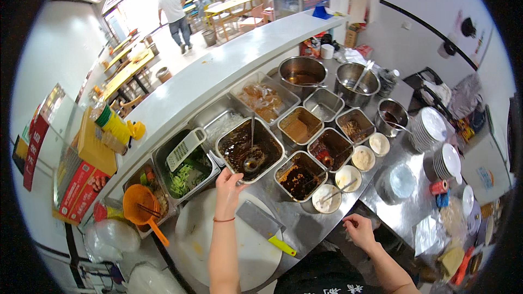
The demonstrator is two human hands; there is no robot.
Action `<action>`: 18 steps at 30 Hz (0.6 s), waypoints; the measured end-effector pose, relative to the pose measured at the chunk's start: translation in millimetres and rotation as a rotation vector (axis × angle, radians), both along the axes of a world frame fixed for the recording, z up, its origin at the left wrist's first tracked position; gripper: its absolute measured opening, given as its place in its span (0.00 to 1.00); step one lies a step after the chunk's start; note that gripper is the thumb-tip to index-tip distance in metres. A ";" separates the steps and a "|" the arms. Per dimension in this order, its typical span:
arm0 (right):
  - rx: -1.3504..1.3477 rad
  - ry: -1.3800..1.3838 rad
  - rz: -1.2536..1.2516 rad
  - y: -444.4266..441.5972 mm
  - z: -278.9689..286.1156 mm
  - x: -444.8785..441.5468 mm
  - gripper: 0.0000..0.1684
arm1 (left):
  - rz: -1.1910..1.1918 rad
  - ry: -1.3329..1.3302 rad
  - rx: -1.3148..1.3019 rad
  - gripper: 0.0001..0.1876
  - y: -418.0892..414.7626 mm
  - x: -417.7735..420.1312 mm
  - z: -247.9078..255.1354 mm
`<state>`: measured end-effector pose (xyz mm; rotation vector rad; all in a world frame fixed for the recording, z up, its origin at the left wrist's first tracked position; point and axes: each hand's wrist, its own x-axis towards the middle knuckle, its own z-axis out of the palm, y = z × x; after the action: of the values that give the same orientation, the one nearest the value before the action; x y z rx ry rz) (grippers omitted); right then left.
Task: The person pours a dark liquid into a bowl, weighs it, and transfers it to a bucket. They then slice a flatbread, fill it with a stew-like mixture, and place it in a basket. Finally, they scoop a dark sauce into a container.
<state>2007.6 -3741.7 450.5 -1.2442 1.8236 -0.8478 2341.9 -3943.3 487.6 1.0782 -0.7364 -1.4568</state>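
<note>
My left hand [230, 183] grips the near rim of a square steel container [274, 166] of dark sauce, in which a ladle [251, 163] stands. Just below that hand, a cleaver with a lime-green handle [282, 245] lies across a round white cutting board [196, 228]. My right hand [359, 228] hangs over the counter's front edge with its fingers curled; whether it holds anything small cannot be told. Nearest to it are a white bowl with a spoon [327, 199] and a container of dark sauce with yellowish bits [300, 176].
Left of the board, an orange strainer [141, 206] rests on a tray of vegetables. A grater [184, 150] lies over shredded cucumber. Steel pots [302, 71] stand at the back, stacked plates [429, 128] at right. Beyond the white ledge [229, 45] a person [171, 8] is walking.
</note>
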 end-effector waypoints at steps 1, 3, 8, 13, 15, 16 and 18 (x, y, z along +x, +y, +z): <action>0.046 -0.010 -0.027 10.0 10.8 9.3 0.09 | -0.012 -0.035 0.010 0.06 8.5 3.5 15.3; 0.002 -0.024 -0.084 37.3 1.9 18.2 0.09 | -0.118 -0.031 -0.049 0.10 24.7 9.2 33.1; -0.044 -0.088 -0.250 94.1 18.1 29.7 0.08 | -0.365 -0.044 0.010 0.12 70.6 1.1 52.0; -0.274 -0.161 -0.431 132.2 52.4 9.6 0.12 | -0.632 -0.031 0.095 0.09 140.0 -39.2 47.6; -0.318 -0.151 -0.497 153.6 74.3 -4.3 0.13 | -0.750 -0.024 0.216 0.10 174.9 -73.6 47.8; -0.389 -0.164 -0.518 162.6 82.9 -10.2 0.13 | -0.788 -0.041 0.249 0.11 193.3 -88.1 45.3; -0.390 -0.114 -0.555 197.8 88.6 -30.7 0.19 | -0.983 -0.084 0.298 0.09 228.3 -125.2 32.3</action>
<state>1976.9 -3543.9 539.1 -0.8838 1.9981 -1.6074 2216.8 -3715.0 519.9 1.0394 -1.2316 -2.4172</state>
